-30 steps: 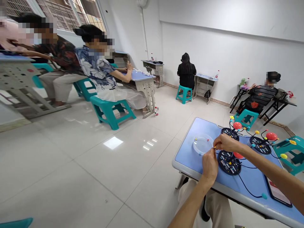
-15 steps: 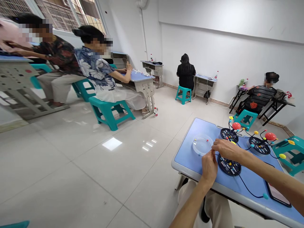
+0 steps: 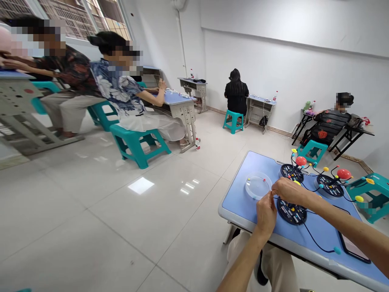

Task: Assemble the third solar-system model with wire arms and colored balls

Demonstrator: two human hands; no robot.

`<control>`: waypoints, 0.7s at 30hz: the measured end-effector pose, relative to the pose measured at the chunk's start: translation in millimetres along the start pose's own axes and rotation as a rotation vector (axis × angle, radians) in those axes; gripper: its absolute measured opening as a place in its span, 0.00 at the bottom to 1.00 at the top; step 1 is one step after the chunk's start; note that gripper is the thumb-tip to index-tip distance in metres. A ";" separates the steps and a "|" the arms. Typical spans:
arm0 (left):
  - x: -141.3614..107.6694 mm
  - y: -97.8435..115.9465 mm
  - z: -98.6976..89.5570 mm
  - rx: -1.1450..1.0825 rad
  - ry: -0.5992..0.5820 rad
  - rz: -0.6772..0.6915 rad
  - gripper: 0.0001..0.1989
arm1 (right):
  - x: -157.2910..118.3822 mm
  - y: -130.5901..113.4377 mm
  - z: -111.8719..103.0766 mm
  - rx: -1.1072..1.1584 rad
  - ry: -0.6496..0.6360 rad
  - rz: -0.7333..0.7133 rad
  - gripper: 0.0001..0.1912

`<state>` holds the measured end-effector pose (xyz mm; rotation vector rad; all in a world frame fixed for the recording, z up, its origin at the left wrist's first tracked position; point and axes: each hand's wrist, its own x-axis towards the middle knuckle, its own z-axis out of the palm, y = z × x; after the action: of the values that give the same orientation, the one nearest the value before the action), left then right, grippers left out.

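left hand (image 3: 266, 215): fingertips pinched, any hold too small to tell | right hand (image 3: 288, 191): half-curled, hold unclear, above black disc (image 3: 291, 213) | clear dish (image 3: 257, 187) just beside

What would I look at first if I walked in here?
Bright red balls on wires above round black boards, on the blue desk at lower right, would likely catch your eye first. Beside them, the left hand and right hand are close together by a clear round dish. Farther left, a person in a blue-and-white floral top sits on a teal stool.
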<state>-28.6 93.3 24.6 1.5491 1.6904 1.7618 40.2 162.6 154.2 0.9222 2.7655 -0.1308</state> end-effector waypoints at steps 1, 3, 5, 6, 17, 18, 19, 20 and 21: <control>0.0 -0.2 -0.4 0.002 0.001 -0.003 0.13 | 1.2 1.2 -0.2 0.042 0.003 -0.008 0.12; -0.1 -0.4 -0.9 0.009 0.003 -0.011 0.14 | 3.9 4.7 -0.5 0.136 0.003 -0.023 0.13; -0.2 -0.3 -1.0 0.017 0.003 -0.018 0.14 | 6.9 9.2 -0.5 0.236 -0.004 -0.028 0.13; -0.3 -0.2 -1.0 0.020 0.002 -0.022 0.15 | 8.4 11.8 -0.2 0.285 -0.012 -0.026 0.13; -1.5 -3.7 0.0 0.048 -0.013 -0.031 0.14 | 21.3 31.1 7.8 0.596 -0.131 0.062 0.12; -1.6 -4.0 0.0 0.050 -0.013 -0.033 0.14 | 21.7 30.9 7.7 0.596 -0.135 0.064 0.12; -1.6 -4.1 -0.1 0.052 -0.013 -0.035 0.14 | 21.9 30.3 7.3 0.594 -0.137 0.065 0.12; -1.7 -4.1 -0.4 0.053 -0.012 -0.037 0.14 | 21.9 29.6 6.7 0.588 -0.138 0.065 0.12; -1.7 -4.0 -0.7 0.054 -0.012 -0.038 0.14 | 21.7 28.5 5.9 0.580 -0.139 0.065 0.12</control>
<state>-30.3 92.8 20.5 1.5361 1.7635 1.6991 41.6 197.1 142.9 1.0716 2.5962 -0.9845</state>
